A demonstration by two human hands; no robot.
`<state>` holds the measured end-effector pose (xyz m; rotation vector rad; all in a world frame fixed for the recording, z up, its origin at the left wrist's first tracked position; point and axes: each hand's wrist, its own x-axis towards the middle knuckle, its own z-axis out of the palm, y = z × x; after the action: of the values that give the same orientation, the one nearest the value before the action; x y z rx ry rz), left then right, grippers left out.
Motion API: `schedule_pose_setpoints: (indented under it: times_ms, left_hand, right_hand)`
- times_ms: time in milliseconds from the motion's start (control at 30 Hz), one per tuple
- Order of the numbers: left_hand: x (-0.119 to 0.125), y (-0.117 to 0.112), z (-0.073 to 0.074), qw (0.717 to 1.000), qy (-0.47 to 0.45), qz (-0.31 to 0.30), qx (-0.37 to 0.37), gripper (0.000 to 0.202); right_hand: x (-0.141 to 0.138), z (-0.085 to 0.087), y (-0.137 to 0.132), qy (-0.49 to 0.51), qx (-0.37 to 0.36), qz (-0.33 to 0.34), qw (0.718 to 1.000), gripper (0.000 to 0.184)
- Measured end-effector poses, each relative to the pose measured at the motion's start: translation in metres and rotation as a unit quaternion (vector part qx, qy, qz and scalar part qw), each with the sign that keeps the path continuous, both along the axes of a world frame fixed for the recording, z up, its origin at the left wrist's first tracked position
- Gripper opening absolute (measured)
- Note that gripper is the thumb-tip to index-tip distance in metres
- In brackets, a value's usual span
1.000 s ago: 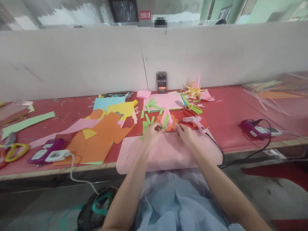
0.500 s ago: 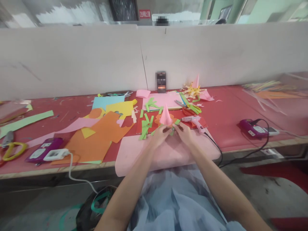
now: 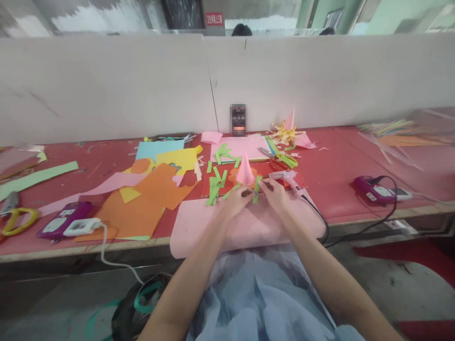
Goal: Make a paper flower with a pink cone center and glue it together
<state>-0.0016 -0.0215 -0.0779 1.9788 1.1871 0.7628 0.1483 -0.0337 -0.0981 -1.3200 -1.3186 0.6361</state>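
A narrow green paper strip [image 3: 256, 190] stands nearly upright between my two hands. My left hand [image 3: 239, 200] pinches it from the left with curled fingers. From the other side, the bent fingers of my right hand [image 3: 276, 193] close on its right edge near the upper part. Just beyond my fingers, a pink paper cone [image 3: 245, 171] rises from an orange flower-shaped paper piece [image 3: 232, 175]. Several loose green strips [image 3: 213, 190] lie to the left of the cone. Close to my right hand rests a pink glue gun [image 3: 289, 179] with a black cord.
Orange sheets [image 3: 142, 208], a yellow sheet [image 3: 177, 161] and a blue sheet [image 3: 156, 150] spread leftward. Green-handled scissors [image 3: 288, 160] lie behind the glue gun, near another cone with yellow fringe [image 3: 284, 132]. Purple boxes [image 3: 375, 190] with cables and yellow-handled scissors [image 3: 19, 220] flank the work spot.
The green strip has turned from slanted to nearly upright between my fingers. My right hand has shifted slightly right; the left has hardly moved.
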Motion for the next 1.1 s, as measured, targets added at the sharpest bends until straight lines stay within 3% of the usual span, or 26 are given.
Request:
schedule_pose_setpoints:
  times_ms: [233, 667, 1000, 1100]
  left_hand:
    - [-0.002, -0.002, 0.0, 0.999, 0.026, 0.02, 0.013, 0.016]
    - [-0.006, 0.002, -0.015, 0.983, 0.144, 0.097, 0.052, 0.013]
    - [-0.003, -0.01, -0.007, 0.944, 0.226, 0.125, 0.206, 0.01]
    - [-0.003, -0.008, -0.011, 0.949, 0.199, 0.145, 0.197, 0.007]
  right_hand:
    - [-0.002, -0.008, 0.002, 0.013, -0.001, 0.052, 0.999, 0.026]
    - [-0.004, -0.02, 0.007, -0.142, 0.044, 0.017, 0.989, 0.017]
    - [-0.011, -0.012, 0.0, -0.249, -0.017, -0.006, 0.968, 0.022]
    - [-0.013, -0.01, -0.002, -0.27, -0.03, -0.027, 0.962, 0.022]
